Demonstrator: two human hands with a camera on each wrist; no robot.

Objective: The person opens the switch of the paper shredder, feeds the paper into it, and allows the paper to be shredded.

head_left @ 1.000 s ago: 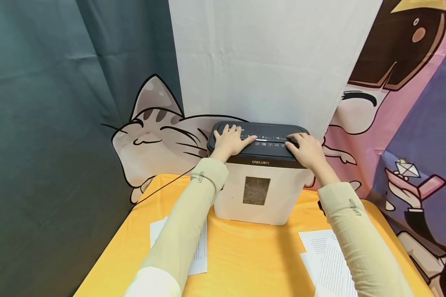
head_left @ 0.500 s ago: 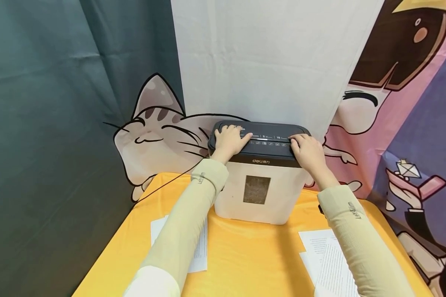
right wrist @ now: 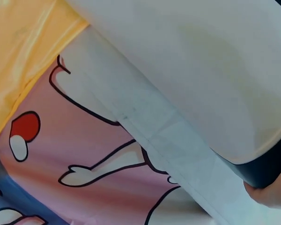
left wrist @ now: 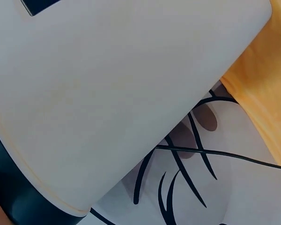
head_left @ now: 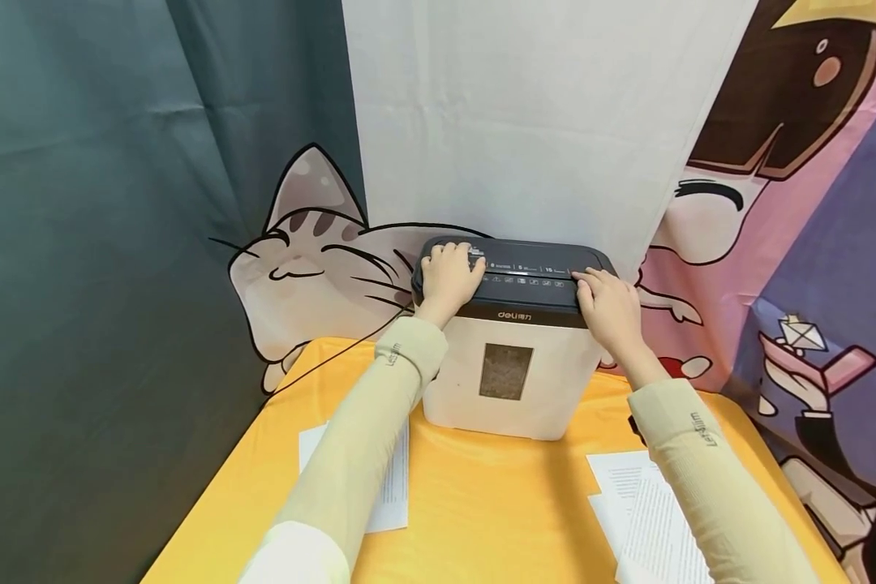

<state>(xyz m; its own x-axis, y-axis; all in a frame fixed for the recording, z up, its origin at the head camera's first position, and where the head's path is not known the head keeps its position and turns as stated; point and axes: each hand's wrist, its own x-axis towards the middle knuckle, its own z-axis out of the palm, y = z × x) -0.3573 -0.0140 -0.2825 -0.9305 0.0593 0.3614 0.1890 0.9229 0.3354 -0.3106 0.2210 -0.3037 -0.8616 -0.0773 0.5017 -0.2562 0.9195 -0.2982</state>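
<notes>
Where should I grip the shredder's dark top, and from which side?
Likely by the two short ends of the dark top, coming from left and right together: it is wider than deep, its corners rounded, and the white curtain hangs behind.

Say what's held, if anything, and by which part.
Left hand rests on the left end of the shredder's dark top, right hand on its right end; whether either actually grips it can't be told.
</notes>
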